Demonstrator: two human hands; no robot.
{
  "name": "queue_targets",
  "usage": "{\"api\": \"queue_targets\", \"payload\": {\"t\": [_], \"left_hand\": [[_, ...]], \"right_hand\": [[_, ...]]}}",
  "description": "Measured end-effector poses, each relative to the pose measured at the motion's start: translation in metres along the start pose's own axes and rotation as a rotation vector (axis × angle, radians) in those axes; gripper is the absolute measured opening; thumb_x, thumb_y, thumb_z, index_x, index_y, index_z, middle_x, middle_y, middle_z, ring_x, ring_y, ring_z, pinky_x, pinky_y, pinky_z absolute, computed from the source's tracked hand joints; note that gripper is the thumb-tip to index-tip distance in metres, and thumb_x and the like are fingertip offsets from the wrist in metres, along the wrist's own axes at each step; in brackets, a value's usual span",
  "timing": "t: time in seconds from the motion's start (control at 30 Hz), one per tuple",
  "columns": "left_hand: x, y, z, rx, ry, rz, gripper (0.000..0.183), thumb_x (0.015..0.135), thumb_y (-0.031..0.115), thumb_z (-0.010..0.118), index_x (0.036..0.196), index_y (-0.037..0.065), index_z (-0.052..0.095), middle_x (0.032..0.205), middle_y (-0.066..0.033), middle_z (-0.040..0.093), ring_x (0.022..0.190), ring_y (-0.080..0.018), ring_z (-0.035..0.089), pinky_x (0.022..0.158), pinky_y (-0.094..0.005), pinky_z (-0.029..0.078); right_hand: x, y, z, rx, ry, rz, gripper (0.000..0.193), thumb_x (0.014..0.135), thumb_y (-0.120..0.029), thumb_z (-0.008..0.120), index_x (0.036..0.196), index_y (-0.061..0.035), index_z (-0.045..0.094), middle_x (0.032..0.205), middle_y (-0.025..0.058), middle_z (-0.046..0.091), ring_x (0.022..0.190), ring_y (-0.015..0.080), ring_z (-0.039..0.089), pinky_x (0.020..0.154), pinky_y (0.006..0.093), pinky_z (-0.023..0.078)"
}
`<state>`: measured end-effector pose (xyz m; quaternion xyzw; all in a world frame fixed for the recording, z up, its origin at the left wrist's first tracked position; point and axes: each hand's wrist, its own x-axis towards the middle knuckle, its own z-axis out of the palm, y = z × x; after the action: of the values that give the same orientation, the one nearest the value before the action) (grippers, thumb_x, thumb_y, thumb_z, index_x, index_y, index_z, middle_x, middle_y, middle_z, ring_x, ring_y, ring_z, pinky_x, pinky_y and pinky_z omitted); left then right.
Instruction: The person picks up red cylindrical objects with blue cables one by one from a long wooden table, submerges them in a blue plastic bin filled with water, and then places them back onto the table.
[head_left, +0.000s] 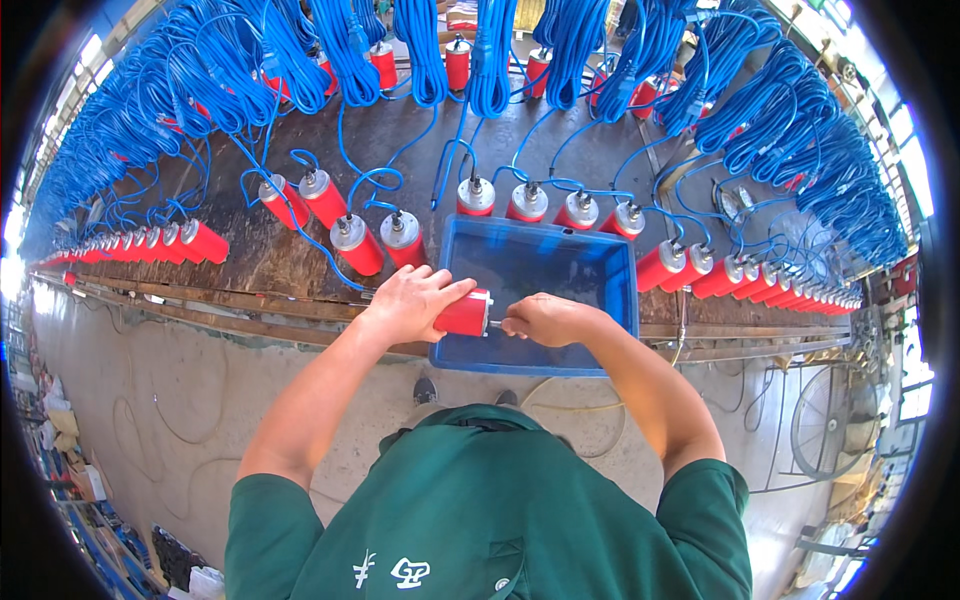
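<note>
My left hand [408, 300] is wrapped round a red cylinder [463, 315] that lies on its side, its silvery end facing right. Fingers of my right hand [545, 320] pinch a thin metal piece at that end; its kind is mostly hidden by the fingers. Both hands are over the near part of a blue plastic bin [631, 290] with a dark bottom. Just left of the bin, several red cylinders with silvery caps [356, 246] stand close together, blue cables running from their tops. More such cylinders [527, 203] line the bin's far rim.
Rows of red cylinders lie along the bench edge to the left [203, 243] and right [662, 266]. Coiled blue cables [490, 60] stand in a dense arc across the back of the dark bench [400, 150]. Hoses lie on the concrete floor [160, 400].
</note>
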<state>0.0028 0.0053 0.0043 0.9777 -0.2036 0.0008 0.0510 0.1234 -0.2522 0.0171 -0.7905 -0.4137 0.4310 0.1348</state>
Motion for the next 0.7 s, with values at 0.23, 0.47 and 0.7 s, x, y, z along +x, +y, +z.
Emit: {"api": "queue_targets", "payload": {"t": [0.23,0.47,0.7], "left_hand": [[-0.002,-0.003,0.001,0.001,-0.007,-0.012,0.098,0.067,0.039,0.095,0.154,0.023,0.054,0.118,-0.004,0.066,0.11,-0.0284,0.067,0.096,-0.0452,0.055],[-0.001,-0.001,0.011,0.062,0.023,0.017,0.099,0.065,0.038,0.095,0.155,0.025,0.054,0.118,-0.0012,0.066,0.111,-0.0258,0.066,0.095,-0.0427,0.055],[-0.039,0.007,0.005,-0.03,0.444,-0.115,0.083,0.068,0.047,0.094,0.138,0.014,0.063,0.123,-0.0063,0.066,0.122,-0.0307,0.061,0.108,-0.0483,0.045]], "right_hand": [[0.002,0.022,0.023,0.037,0.264,-0.051,0.035,0.104,-0.032,0.071,0.112,-0.0009,0.056,0.092,0.0139,0.072,0.085,0.0328,0.072,0.075,0.0474,0.057],[0.028,0.0,0.061,1.185,0.446,0.008,0.059,0.096,-0.049,0.082,0.126,-0.006,0.056,0.079,-0.0017,0.05,0.06,0.0055,0.042,0.047,0.025,0.03],[0.042,-0.001,0.072,1.198,0.331,-0.003,0.058,0.094,-0.043,0.084,0.128,-0.0058,0.056,0.075,-0.0045,0.049,0.055,0.004,0.04,0.045,0.0242,0.028]]}}
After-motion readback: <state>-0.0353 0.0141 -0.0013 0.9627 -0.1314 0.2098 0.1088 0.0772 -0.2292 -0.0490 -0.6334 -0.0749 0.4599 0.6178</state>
